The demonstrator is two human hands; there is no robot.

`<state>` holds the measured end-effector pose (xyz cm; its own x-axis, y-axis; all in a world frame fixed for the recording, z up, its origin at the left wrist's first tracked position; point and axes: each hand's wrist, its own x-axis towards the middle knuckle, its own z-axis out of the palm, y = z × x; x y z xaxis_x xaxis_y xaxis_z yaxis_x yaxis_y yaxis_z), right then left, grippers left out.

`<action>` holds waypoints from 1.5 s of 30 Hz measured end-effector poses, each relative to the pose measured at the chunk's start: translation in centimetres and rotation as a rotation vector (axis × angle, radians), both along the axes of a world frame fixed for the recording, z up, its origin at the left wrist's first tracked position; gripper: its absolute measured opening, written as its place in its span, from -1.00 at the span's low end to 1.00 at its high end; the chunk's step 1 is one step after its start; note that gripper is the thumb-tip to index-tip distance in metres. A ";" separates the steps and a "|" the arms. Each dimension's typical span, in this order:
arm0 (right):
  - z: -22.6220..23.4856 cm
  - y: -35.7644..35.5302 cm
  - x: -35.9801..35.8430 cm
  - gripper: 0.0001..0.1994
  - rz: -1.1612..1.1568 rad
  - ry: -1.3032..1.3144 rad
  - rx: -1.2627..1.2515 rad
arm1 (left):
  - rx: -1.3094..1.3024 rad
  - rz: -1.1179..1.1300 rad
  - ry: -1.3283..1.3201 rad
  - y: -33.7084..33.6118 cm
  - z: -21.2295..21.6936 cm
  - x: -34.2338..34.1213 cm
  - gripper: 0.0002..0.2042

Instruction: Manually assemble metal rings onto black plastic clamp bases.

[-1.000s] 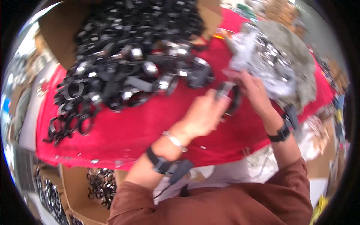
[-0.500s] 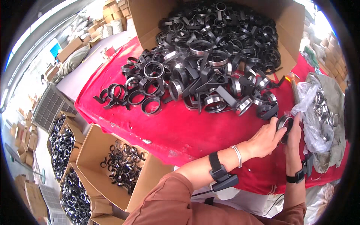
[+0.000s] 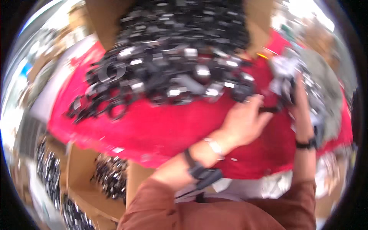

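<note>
Firstly, on the red-covered bench [image 3: 172, 124], at left, lies a heap of black rings [image 3: 153, 71] with silvery bands. Next is the left hand [image 3: 243, 122], thumb and fingers spread apart. Then one dark ring [image 3: 286, 92] (quite blurred, with a black tab [image 3: 270, 109] toward this hand) is beside the right hand [image 3: 301, 101]; whether those fingers pinch it, I cannot tell.
</note>
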<state>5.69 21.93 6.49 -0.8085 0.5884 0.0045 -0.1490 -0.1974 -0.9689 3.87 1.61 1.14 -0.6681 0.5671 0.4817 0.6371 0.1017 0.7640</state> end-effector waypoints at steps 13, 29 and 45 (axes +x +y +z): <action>-6.7 1.9 -6.9 -0.60 -0.161 -0.055 1.498 | -0.349 -0.024 0.691 1.5 -1.6 -1.2 -0.48; -4.7 1.5 -12.0 -0.83 -0.353 0.259 1.758 | -0.381 0.010 0.607 1.4 -1.9 -3.6 -0.34; -2.3 -2.2 -7.0 -0.80 1.047 -0.153 1.118 | -0.343 -0.219 0.854 0.0 -3.2 -3.5 -0.64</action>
<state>-1.33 19.70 4.15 -0.8781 -0.4724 -0.0764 -0.3000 0.6678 -0.6812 0.36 1.61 -2.04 -0.0289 0.8397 0.5422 0.9987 0.0466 -0.0190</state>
